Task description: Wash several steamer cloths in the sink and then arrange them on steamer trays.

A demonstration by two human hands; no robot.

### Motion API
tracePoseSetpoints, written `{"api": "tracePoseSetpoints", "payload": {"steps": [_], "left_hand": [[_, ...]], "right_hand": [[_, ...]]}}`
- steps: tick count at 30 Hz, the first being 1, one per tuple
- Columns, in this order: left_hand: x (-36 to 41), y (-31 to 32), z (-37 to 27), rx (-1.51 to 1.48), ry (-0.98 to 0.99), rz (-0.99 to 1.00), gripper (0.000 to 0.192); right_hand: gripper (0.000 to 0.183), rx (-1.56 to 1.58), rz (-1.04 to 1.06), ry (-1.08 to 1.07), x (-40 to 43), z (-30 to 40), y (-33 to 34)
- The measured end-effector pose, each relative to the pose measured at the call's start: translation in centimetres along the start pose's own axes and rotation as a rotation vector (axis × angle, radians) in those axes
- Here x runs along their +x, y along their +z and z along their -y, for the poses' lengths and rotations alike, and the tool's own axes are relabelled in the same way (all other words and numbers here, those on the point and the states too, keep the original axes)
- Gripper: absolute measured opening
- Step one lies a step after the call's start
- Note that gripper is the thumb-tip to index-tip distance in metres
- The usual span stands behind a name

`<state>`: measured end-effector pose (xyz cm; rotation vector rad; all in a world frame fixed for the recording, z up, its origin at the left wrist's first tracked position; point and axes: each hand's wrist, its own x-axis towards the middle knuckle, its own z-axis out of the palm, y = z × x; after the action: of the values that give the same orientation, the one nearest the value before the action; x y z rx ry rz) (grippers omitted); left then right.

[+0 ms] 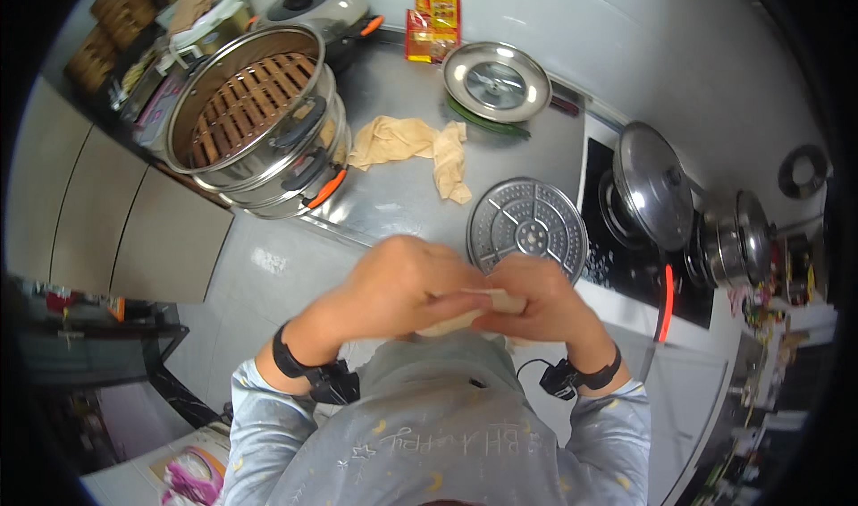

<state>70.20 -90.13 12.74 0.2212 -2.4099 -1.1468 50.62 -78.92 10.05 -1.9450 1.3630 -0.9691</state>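
Close to my body, my left hand [409,281] and my right hand [536,298] meet with fingers curled around a piece of cream cloth [452,321]. Much of the cloth is hidden by the fingers. Just beyond my right hand, a round perforated metal steamer plate [533,234] lies at the front of the steel counter [402,214], partly covered by the hand. Farther back, another crumpled beige cloth [402,137] is spread on the counter.
A stacked steamer pot [248,117] with a wooden slatted rack stands left, before a lidded electric pan [322,10]. Back right are a metal plate [496,80], a green vegetable [489,120] and yellow-red packets [434,26]. A lidded wok [650,184] occupies the cooktop [623,281].
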Motion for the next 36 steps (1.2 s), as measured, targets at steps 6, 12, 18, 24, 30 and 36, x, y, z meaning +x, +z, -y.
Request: {"api": "tracePoseSetpoints", "payload": {"steps": [6, 12, 18, 24, 30, 36], "left_hand": [[1.8, -2.6, 3.4, 0.144, -0.005, 0.248, 0.019], [3.6, -0.9, 8.3, 0.315, -0.017, 0.213, 0.014], [8.2, 1.0, 10.8, -0.159, -0.392, 0.257, 0.018], [12.4, 3.8, 13.5, -0.339, -0.395, 0.146, 0.02], [15.2, 5.5, 14.7, -0.284, -0.217, -0.038, 0.018], [9.8, 9.3, 17.3, -0.015, 0.067, 0.072, 0.014]], "right_hand": [[0.011, -0.004, -0.184, 0.134, -0.8, 0.5, -2.1], [0.012, -0.023, -0.292, 0.302, -3.6, -0.4, -4.8], [0.016, -0.046, -0.592, 0.457, -7.0, -4.9, -6.9], [0.018, -0.013, -0.804, 0.567, -7.7, -9.2, -7.8], [0.013, 0.107, -1.024, 0.572, -7.1, -11.7, -8.0], [0.012, -0.402, -0.893, 0.426, -12.0, -15.9, -3.2]]}}
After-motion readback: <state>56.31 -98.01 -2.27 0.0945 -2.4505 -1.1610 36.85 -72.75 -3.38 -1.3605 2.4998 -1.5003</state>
